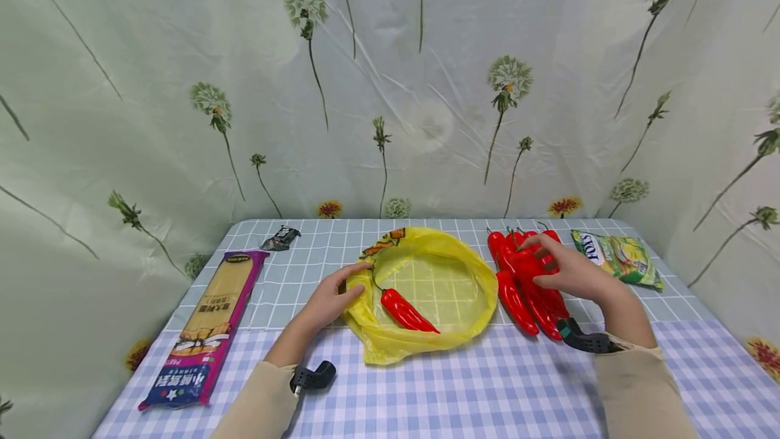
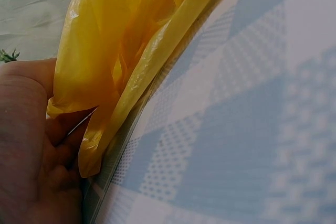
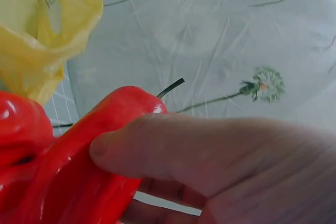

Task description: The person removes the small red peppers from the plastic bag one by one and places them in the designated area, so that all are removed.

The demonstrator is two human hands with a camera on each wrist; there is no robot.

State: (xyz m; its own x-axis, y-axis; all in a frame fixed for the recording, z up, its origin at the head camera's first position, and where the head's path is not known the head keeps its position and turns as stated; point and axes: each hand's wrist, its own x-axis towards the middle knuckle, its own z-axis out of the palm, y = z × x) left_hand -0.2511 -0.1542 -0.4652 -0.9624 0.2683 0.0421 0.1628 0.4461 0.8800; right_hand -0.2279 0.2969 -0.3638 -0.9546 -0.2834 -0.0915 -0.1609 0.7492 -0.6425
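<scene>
A yellow plastic bag (image 1: 390,349) lies with its mouth spread wide, and one red chili pepper (image 1: 407,310) with a dark stem rests inside. At the bag's left side, my left hand (image 1: 328,298) holds the rim between thumb and fingers; the left wrist view shows the bunched yellow film (image 2: 100,66) at that hand. To the right of the bag is a pile of glossy red chili peppers (image 1: 516,305). Over the pile, my right hand (image 1: 573,269) grips one red pepper (image 3: 121,103), thumb across its side near the stem and fingers partly hidden behind.
On the left lies a long pasta packet (image 1: 207,317) with purple edges. A small black wrapper (image 1: 281,238) is at the back left. A green and yellow snack bag (image 1: 618,259) sits right of the peppers. A checkered cloth (image 1: 451,398) covers the table, with a floral curtain (image 1: 426,87) behind.
</scene>
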